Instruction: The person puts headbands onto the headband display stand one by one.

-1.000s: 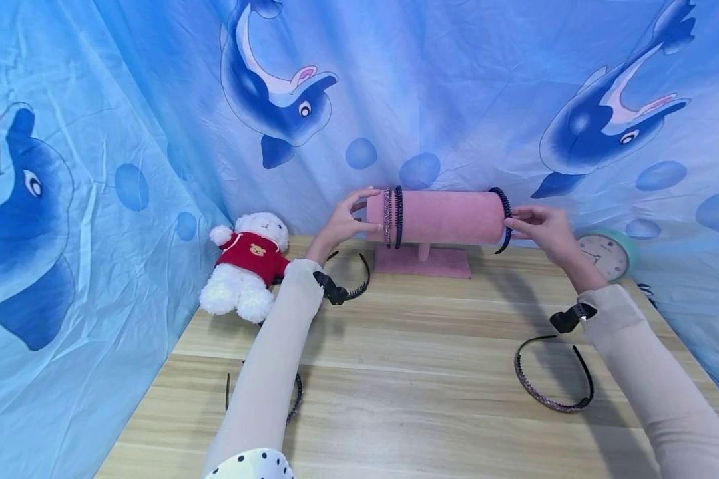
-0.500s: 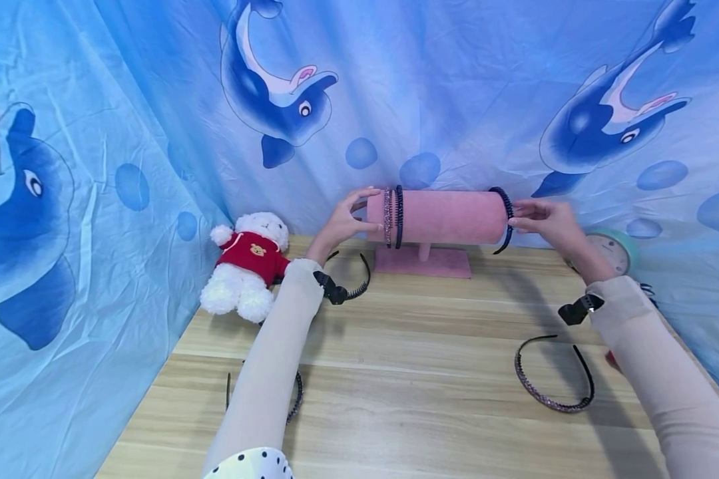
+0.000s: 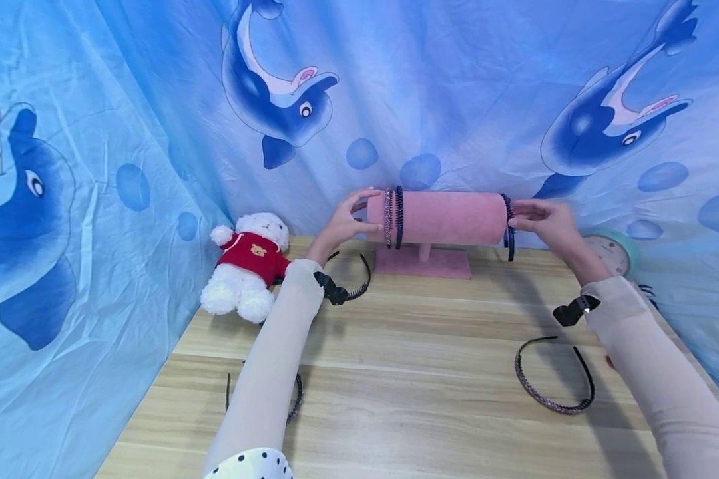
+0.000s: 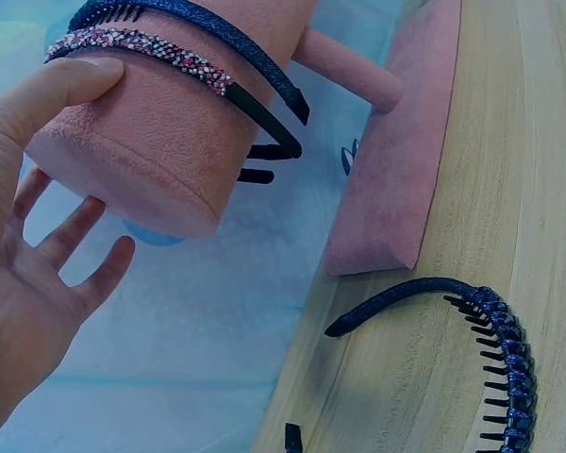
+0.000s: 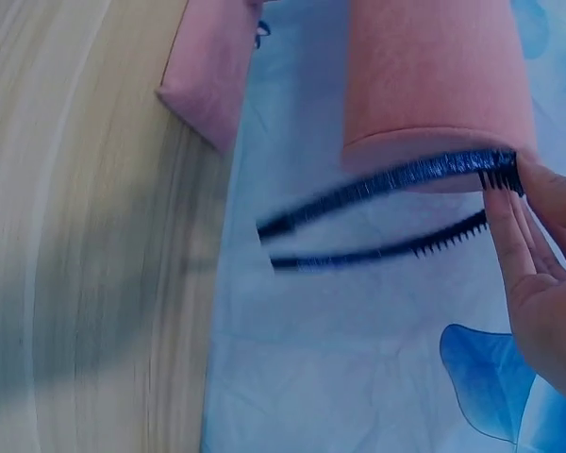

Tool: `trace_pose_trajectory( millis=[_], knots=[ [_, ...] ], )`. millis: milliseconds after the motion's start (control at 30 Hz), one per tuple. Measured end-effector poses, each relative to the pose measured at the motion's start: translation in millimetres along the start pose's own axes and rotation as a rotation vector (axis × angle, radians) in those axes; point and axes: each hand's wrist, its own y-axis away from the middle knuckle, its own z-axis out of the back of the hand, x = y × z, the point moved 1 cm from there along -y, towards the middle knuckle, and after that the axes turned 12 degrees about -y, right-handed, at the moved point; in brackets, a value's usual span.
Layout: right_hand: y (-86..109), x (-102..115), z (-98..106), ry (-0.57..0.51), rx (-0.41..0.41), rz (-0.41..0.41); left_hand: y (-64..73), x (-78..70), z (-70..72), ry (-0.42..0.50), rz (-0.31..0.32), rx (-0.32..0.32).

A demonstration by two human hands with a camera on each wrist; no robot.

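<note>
A pink velvety headband display stand (image 3: 449,216), a horizontal roll on a flat base, stands at the back of the table. My left hand (image 3: 343,223) holds its left end, thumb on the roll close to a glittery headband (image 4: 146,49). Beside that one, a dark blue toothed headband (image 4: 217,30) also sits on the roll. At the opposite end my right hand (image 3: 545,226) pinches another dark blue toothed headband (image 5: 387,179) between thumb and fingers. In the right wrist view its two free tips point left, just off the roll's end face.
A glittery headband (image 3: 551,402) lies at the table's right, a toothed one (image 3: 362,286) near the stand's base, another (image 3: 298,399) partly behind the left arm. A white plush bear (image 3: 248,266) sits back left. A green-rimmed clock (image 3: 614,253) stands behind the right wrist.
My right hand has shifted slightly right, bringing the dark blue headband off the roll's right end. That headband has turned and looks narrower. The left hand has stayed in place.
</note>
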Motion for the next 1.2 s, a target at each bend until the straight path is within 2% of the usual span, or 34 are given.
trace_pose_trajectory(
  millis=[167,267,367,567,700,933,1200],
  knots=[
    [0.3,4,0,-0.102,-0.051,0.038,-0.3,0.1,-1.1,0.007,-0.003,-0.002],
    [0.4,7,0,-0.111,-0.035,0.061,-0.6,0.6,-1.1,0.014,-0.012,-0.007],
    [0.4,8,-1,-0.073,-0.013,0.085,-0.7,1.1,-1.0,0.018,-0.024,-0.013],
    [1.3,8,-3,0.073,0.002,0.119,-1.4,1.9,-1.3,0.005,-0.023,-0.009],
    [0.4,9,-4,0.098,0.022,0.134,-1.4,1.8,-1.5,0.000,-0.009,-0.009],
    [-9.0,17,-3,0.160,0.121,0.101,-1.5,1.7,-2.0,0.001,0.004,-0.011],
    [-22.7,25,-1,0.192,0.303,0.030,-1.0,1.6,-2.4,0.003,0.001,-0.008]
  ],
)
